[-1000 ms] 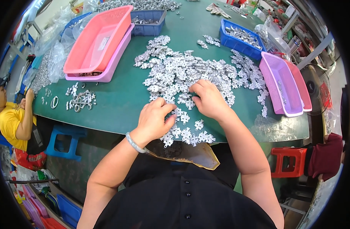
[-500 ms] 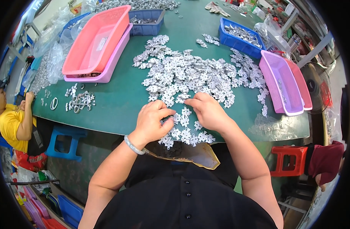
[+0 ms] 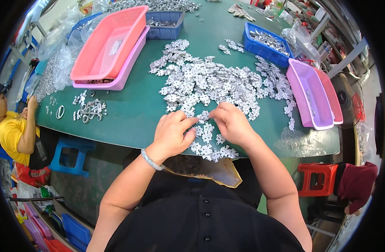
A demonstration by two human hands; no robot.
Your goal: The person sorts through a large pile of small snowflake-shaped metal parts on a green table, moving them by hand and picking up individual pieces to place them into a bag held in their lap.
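Flanking one silvery piece (image 3: pixel 204 116) are two bare hands (image 3: pixel 171 132) (image 3: pixel 233 125).

Silver piece (image 3: pixel 203 116) partly hidden by right hand (image 3: pixel 231 123)

Silvery cross-shaped pieces (image 3: pixel 217 82) glint, all metal; smooth, semi-gloss green tabletop (image 3: pixel 129 111); shiny plastic on the coral basket (image 3: pixel 95 54), matt cloth on the black shirt (image 3: pixel 167 222)!
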